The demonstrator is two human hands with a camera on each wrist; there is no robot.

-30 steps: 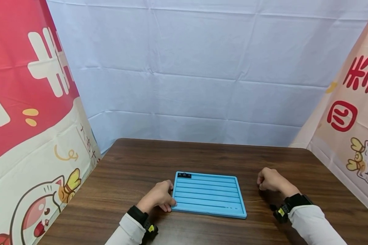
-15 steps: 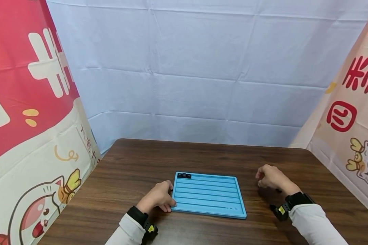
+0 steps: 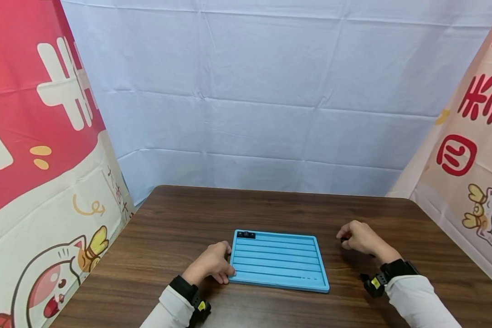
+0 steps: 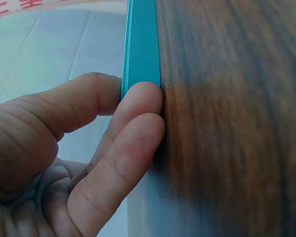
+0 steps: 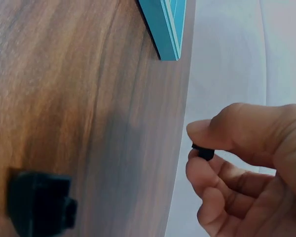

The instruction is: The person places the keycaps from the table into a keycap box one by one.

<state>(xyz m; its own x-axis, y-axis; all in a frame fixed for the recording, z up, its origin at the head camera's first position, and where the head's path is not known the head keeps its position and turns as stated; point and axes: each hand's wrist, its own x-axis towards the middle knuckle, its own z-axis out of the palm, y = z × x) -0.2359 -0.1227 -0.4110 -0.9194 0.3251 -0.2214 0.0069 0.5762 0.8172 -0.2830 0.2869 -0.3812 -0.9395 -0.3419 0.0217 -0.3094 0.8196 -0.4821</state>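
A shallow light-blue tray [image 3: 276, 262] with raised ridges across it lies flat on the table. Small black pieces [image 3: 246, 235] fill the left end of its top row. My left hand [image 3: 213, 263] holds the tray's left edge: in the left wrist view the thumb is at the upper rim and two fingertips lie against the side wall [image 4: 143, 47]. To the right of the tray, my right hand [image 3: 362, 238] is raised above the table. Its thumb and index finger pinch a small black block [image 5: 204, 152], partly hidden by the fingertips.
A larger black object [image 5: 39, 202] with a stepped outline sits on the wood in the right wrist view, blurred. The brown wood-grain table [image 3: 197, 209] has a pale blue cloth [image 3: 262, 114] behind it and printed cloths at both sides.
My right hand has lifted off the table and shifted slightly left, and the black block between its fingertips has come into sight. The left hand and tray stay in place.
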